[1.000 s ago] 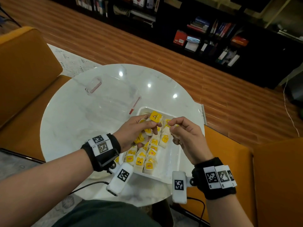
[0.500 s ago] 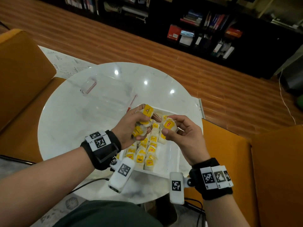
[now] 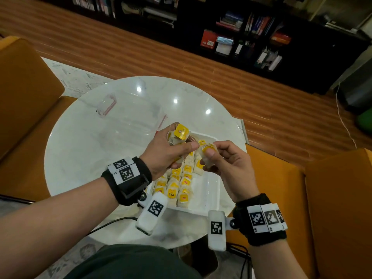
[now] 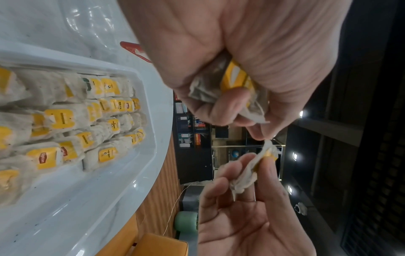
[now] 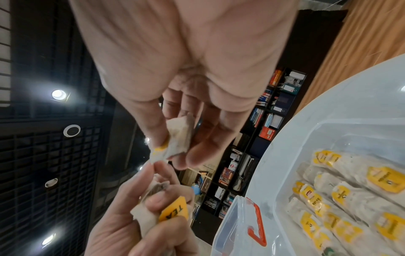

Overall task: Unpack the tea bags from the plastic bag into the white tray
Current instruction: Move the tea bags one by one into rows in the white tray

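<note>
Holding a small bunch of tea bags [image 3: 178, 137] tight in the left hand [image 3: 165, 152], the right hand [image 3: 225, 168] pinches one tea bag [image 3: 207, 156] above the white tray [image 3: 207, 190] and should probably pull gently so strings stay untangled.

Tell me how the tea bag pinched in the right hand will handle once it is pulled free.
The tea bag looks soft and floppy: it crumples between the right hand fingers. Probably very light, held by a fingertip pinch alone. Its thin paper could tear if tugged against the bunch in the left hand.
</note>
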The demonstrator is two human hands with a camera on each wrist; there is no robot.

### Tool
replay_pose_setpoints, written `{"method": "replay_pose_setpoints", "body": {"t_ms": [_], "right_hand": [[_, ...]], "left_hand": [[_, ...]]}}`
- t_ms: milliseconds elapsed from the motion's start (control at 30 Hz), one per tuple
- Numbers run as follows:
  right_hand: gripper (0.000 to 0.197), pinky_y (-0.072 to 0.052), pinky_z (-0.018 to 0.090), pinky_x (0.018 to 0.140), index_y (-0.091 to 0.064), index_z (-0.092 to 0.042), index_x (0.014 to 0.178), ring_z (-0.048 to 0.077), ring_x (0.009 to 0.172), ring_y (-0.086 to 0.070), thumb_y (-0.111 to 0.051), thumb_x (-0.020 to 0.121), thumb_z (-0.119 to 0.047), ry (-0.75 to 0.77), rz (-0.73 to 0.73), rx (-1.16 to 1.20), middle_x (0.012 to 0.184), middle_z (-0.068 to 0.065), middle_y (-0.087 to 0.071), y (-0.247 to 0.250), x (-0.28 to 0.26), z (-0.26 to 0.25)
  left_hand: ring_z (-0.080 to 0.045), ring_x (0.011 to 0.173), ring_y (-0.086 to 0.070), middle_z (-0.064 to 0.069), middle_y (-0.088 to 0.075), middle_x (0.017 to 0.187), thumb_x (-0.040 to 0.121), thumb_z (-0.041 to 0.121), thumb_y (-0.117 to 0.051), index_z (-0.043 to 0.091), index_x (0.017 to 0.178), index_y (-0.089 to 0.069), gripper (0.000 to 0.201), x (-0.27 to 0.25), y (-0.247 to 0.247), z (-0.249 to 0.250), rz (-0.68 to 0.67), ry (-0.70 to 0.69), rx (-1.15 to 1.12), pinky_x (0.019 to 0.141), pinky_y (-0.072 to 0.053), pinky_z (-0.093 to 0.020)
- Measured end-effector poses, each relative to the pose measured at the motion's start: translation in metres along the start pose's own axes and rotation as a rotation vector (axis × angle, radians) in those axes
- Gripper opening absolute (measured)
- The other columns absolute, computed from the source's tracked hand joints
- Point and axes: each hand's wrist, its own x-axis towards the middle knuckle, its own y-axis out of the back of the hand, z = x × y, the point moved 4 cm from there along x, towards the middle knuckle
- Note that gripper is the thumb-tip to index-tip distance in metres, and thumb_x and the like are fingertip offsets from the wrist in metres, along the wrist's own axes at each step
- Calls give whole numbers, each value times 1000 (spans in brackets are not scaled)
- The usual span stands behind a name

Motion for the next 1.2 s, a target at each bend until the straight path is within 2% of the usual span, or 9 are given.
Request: {"method": "replay_pose_setpoints", "body": {"t_ms": [200, 400, 600, 700, 800, 967, 1067, 1133, 1200], "right_hand": [[13, -58, 39, 72, -71, -11, 93, 29, 81, -72, -68, 90, -23, -18, 32, 27, 86, 12, -71, -2, 3, -2], [14, -58, 40, 72, -75, -12, 96, 29, 80, -72, -65, 96, -21, -16, 103, -25, 83, 12, -72, -1, 8, -2], [18, -59, 38, 74, -79, -13, 104, 27, 86, -72, -67, 96, -23, -15, 147, -32, 91, 11, -76, -1, 10, 1], [18, -60, 43, 81, -79, -11, 106, 21, 88, -72, -67, 96, -21, -14, 144, -40, 98, 11, -78, -2, 9, 1], [15, -58, 46, 86, -81, -14, 99, 19, 87, -71, -67, 96, -20, -21, 159, -11, 97, 10, -78, -2, 7, 1], [18, -57, 53, 89, -81, -10, 101, 28, 93, -73, -67, 96, -21, -44, 174, 9, 99, 14, -78, -3, 6, 2], [21, -56, 56, 90, -80, -6, 102, 34, 96, -72, -67, 96, -21, -45, 177, 9, 99, 16, -77, -5, 6, 4], [20, -57, 53, 85, -79, -4, 102, 32, 92, -72, -68, 96, -20, -51, 169, 15, 97, 16, -77, -6, 6, 4], [18, -58, 41, 76, -78, -1, 102, 23, 84, -72, -68, 95, -15, -57, 149, 21, 92, 12, -77, -7, 6, 4]], "left_hand": [[-23, 54, -43, -7, -66, 85, 86, 5, -77, 14, 86, -53, 25, -1, 1, -2, 20, -31, 19, 40, -34, -21], [-21, 55, -41, -8, -67, 85, 84, 7, -79, 24, 77, -54, 32, -2, 2, -1, 42, -51, 0, 41, -35, -21], [-23, 56, -39, -8, -66, 83, 87, 1, -76, 20, 80, -52, 32, -4, 4, -1, 29, -50, 25, 42, -34, -21], [-22, 56, -40, -9, -66, 85, 85, 4, -77, 18, 82, -51, 30, -5, 4, -1, 31, -54, 24, 42, -34, -22], [-22, 53, -41, -10, -68, 85, 82, 9, -77, 19, 82, -52, 27, -6, 2, -1, 17, -52, 44, 42, -35, -22], [-20, 48, -46, -12, -70, 85, 83, 8, -79, 17, 83, -55, 27, -8, -5, -4, -35, -51, 145, 44, -39, -25], [-20, 49, -47, -22, -67, 88, 85, 5, -79, 15, 85, -56, 25, -9, -6, -4, -36, -53, 184, 45, -39, -26], [-20, 49, -48, -19, -68, 86, 85, 6, -79, 14, 86, -55, 25, -10, -4, -4, -23, -54, 182, 45, -39, -27], [-21, 50, -48, -11, -69, 83, 83, 9, -79, 16, 85, -55, 25, -9, -2, -3, -2, -49, 160, 45, -39, -26]]}}
